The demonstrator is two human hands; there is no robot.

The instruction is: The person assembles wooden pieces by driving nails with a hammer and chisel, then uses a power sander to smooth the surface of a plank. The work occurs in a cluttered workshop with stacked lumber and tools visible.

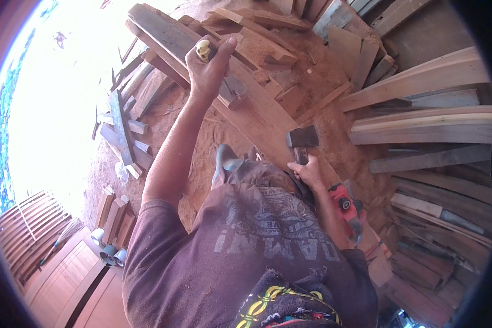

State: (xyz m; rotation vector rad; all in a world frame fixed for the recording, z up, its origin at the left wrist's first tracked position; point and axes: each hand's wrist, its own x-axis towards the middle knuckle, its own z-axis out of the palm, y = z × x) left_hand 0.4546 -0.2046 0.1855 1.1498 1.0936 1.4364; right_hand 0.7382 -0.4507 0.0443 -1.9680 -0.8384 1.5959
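"What were the materials like?"

"The long plank (276, 117) was reddish-brown and flat-faced, with a greyer timber (167, 30) along its far part. The hammer (303, 136) had a dark, blocky head, and the hand tool (204, 50) a rounded yellow handle above slim metal."

"And around them?"

"Powdery sawdust (199, 183) covered the ground. Rough offcuts (124, 131) were heaped to the left, and long, pale-edged boards (421, 82) were stacked to the right. A red power tool (340, 195) sat just beside the right forearm, which hid part of the plank's near end."

"Did anything else block the view?"

"The left hand (206, 76) covered much of the yellow handle, so I couldn't tell whether the metal tip touched wood."

"Where were the tools relative to the fingers?"

"The left fingers were wrapped around the yellow handle, its end showing above the fist and its metal pointing down near the greyer timber's close end. The right hand (310, 174) had its fingers closed on the hammer's handle, the head just beyond them and over the plank. I couldn't tell whether it touched the surface."
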